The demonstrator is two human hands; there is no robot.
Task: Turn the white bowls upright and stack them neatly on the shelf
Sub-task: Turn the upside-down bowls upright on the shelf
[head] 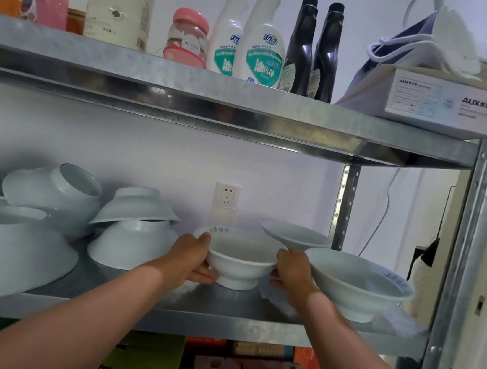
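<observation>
One upright white bowl stands on the middle shelf, left hand and right hand curled round its sides; I judge the right hand, close against the neighbouring upright bowl near the shelf front, could knock it off on lifting.

Bare left hand, bare right hand, bare forearms.

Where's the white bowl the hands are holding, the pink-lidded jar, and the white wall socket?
white upright bowl [239,266], head view, front wall.
pink-lidded clear jar [188,36], head view, body.
white wall socket [227,196], head view, faceplate.
</observation>
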